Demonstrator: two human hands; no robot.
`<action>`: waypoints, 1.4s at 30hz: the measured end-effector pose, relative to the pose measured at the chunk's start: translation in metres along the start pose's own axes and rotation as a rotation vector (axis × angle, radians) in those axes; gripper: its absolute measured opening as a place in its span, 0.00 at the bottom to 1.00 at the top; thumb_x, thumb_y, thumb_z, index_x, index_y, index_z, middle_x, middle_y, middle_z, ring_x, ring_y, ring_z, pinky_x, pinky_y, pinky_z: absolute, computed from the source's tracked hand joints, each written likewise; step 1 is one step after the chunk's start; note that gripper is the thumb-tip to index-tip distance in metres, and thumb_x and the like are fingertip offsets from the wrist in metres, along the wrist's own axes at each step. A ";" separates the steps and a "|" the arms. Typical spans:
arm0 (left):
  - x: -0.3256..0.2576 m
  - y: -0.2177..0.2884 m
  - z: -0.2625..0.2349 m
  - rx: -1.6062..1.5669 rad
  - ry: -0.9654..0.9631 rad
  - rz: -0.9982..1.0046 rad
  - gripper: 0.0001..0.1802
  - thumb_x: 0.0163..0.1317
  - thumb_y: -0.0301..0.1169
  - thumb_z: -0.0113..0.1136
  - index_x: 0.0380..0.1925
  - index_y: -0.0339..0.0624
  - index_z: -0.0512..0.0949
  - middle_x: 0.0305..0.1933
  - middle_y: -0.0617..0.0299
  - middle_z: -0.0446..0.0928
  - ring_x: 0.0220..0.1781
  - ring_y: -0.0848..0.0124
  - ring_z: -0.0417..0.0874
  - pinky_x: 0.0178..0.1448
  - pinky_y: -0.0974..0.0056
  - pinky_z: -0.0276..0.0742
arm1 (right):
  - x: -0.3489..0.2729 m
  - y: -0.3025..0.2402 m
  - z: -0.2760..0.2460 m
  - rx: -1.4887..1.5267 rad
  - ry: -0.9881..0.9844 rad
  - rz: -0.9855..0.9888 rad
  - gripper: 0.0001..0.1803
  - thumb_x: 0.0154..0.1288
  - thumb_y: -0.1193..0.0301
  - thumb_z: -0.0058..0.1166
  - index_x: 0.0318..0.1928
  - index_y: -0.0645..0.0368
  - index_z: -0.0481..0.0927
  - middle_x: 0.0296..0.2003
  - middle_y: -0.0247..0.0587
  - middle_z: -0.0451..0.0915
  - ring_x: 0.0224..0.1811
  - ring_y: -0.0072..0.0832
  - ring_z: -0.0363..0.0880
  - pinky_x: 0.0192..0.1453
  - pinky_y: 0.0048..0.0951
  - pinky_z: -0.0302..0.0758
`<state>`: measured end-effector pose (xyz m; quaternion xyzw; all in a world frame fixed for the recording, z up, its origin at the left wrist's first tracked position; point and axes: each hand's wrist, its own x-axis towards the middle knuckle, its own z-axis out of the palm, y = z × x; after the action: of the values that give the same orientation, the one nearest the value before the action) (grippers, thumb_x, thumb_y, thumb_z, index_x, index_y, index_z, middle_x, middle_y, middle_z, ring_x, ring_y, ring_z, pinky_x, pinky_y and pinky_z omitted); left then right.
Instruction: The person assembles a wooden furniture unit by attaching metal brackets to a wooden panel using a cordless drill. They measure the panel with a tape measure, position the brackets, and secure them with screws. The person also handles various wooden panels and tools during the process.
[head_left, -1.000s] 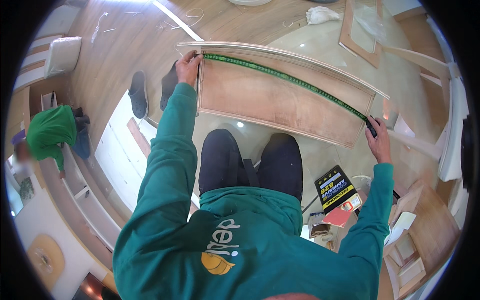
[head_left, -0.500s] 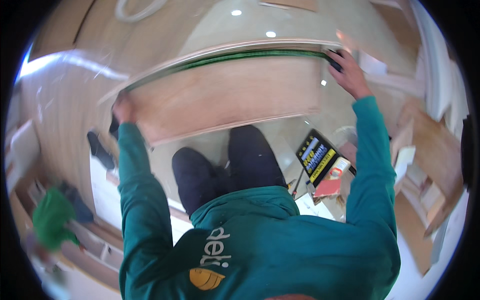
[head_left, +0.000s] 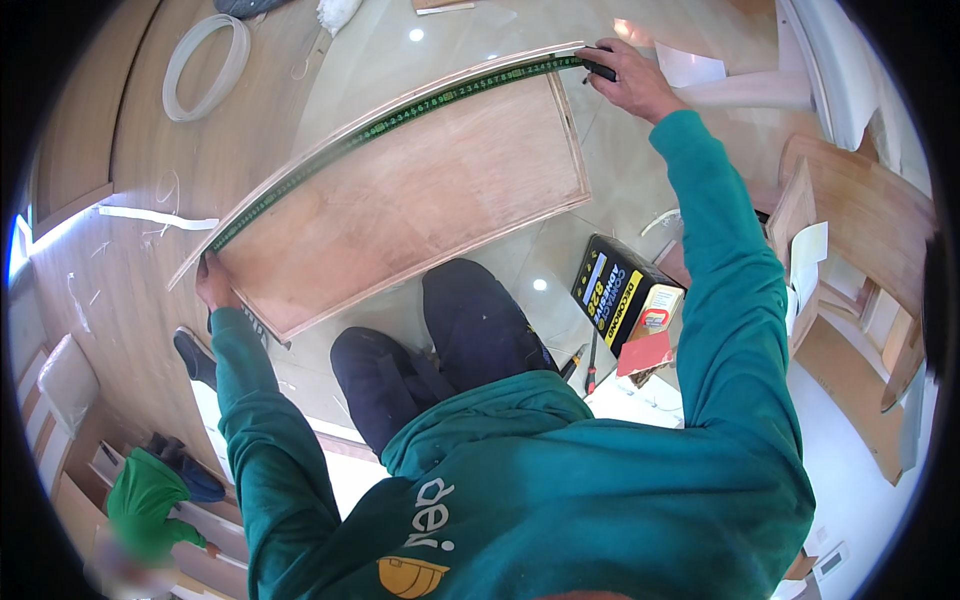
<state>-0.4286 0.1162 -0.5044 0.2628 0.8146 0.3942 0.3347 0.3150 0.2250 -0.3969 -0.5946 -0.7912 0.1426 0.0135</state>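
In front of my knees lies a shallow wooden tray-like panel (head_left: 430,185), with raised thin edges and one end pointing down to the left. A green measuring tape (head_left: 428,102) is drawn out along its far edge. My right hand (head_left: 634,82) is closed round the black tape measure case (head_left: 598,64) at the far right corner. At the left corner my left hand (head_left: 212,283) grips the tape's end against the panel, thumb on top; its other fingers are mostly hidden.
Right of my knees stand a black and yellow box (head_left: 612,290), a red block (head_left: 645,352) and a screwdriver (head_left: 592,365). A wooden chair (head_left: 865,220) is at the right. A white coil (head_left: 206,68) lies far left. Another person in green (head_left: 148,495) works at lower left.
In view, the panel has swung so that its left end sits lower and its right end higher. Both hands have shifted with it, still at the tape's two ends.
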 end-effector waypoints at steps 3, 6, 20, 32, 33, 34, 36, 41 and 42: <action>0.000 0.001 0.003 0.029 0.006 0.051 0.24 0.70 0.35 0.50 0.59 0.28 0.69 0.58 0.54 0.74 0.57 0.68 0.75 0.62 0.67 0.68 | -0.002 -0.001 0.002 -0.006 0.015 0.012 0.20 0.61 0.62 0.52 0.55 0.44 0.78 0.53 0.40 0.72 0.56 0.39 0.72 0.56 0.38 0.72; -0.004 0.005 0.009 0.018 -0.005 0.030 0.24 0.71 0.34 0.48 0.61 0.27 0.67 0.60 0.53 0.72 0.60 0.68 0.73 0.63 0.66 0.66 | -0.005 -0.001 0.002 -0.021 0.020 0.019 0.20 0.61 0.62 0.51 0.55 0.44 0.78 0.54 0.40 0.72 0.57 0.39 0.72 0.56 0.39 0.73; 0.018 0.000 0.003 0.267 -0.036 -0.034 0.27 0.72 0.36 0.42 0.65 0.31 0.60 0.64 0.50 0.68 0.63 0.62 0.70 0.65 0.62 0.64 | -0.009 0.005 0.015 -0.074 0.109 0.034 0.21 0.61 0.64 0.54 0.56 0.42 0.76 0.57 0.43 0.71 0.58 0.40 0.71 0.56 0.41 0.72; 0.022 0.000 -0.013 0.468 -0.110 0.016 0.27 0.71 0.37 0.44 0.64 0.29 0.60 0.57 0.43 0.73 0.55 0.54 0.76 0.59 0.58 0.70 | -0.009 0.002 0.009 -0.067 0.073 0.020 0.22 0.60 0.65 0.54 0.56 0.42 0.76 0.57 0.41 0.70 0.59 0.38 0.70 0.54 0.41 0.71; 0.016 0.006 -0.012 0.670 -0.038 0.191 0.28 0.70 0.37 0.45 0.63 0.27 0.61 0.56 0.40 0.73 0.55 0.51 0.76 0.59 0.56 0.70 | -0.009 0.001 0.010 -0.055 0.075 0.021 0.22 0.60 0.65 0.53 0.56 0.42 0.76 0.56 0.41 0.70 0.59 0.38 0.70 0.54 0.41 0.71; 0.008 0.010 -0.013 0.871 0.038 0.365 0.28 0.70 0.37 0.46 0.62 0.26 0.61 0.55 0.37 0.73 0.55 0.47 0.76 0.58 0.54 0.71 | -0.009 0.002 0.010 -0.042 0.076 0.020 0.22 0.60 0.65 0.53 0.56 0.43 0.76 0.56 0.41 0.70 0.59 0.38 0.70 0.53 0.41 0.71; -0.026 0.018 0.002 0.828 0.149 0.403 0.29 0.69 0.38 0.48 0.60 0.23 0.63 0.56 0.33 0.72 0.57 0.43 0.74 0.60 0.51 0.69 | -0.014 0.003 0.007 -0.023 0.074 0.031 0.21 0.60 0.65 0.53 0.56 0.43 0.76 0.56 0.41 0.70 0.59 0.38 0.69 0.54 0.42 0.69; -0.166 0.024 0.018 0.703 -0.316 -0.137 0.16 0.71 0.34 0.48 0.50 0.33 0.75 0.45 0.51 0.80 0.47 0.64 0.79 0.53 0.62 0.73 | -0.018 0.003 -0.002 0.012 0.047 0.029 0.21 0.59 0.65 0.52 0.55 0.45 0.76 0.55 0.42 0.70 0.59 0.40 0.68 0.56 0.44 0.68; -0.205 -0.008 0.001 0.555 -0.458 0.100 0.16 0.70 0.35 0.49 0.50 0.36 0.76 0.41 0.53 0.81 0.45 0.63 0.80 0.51 0.61 0.74 | -0.014 0.000 -0.003 0.028 0.045 0.011 0.21 0.59 0.65 0.52 0.55 0.46 0.76 0.55 0.42 0.70 0.59 0.40 0.68 0.55 0.44 0.69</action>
<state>-0.2979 -0.0297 -0.4419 0.4645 0.7807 0.1050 0.4047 0.3198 0.2128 -0.3917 -0.6019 -0.7852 0.1405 0.0390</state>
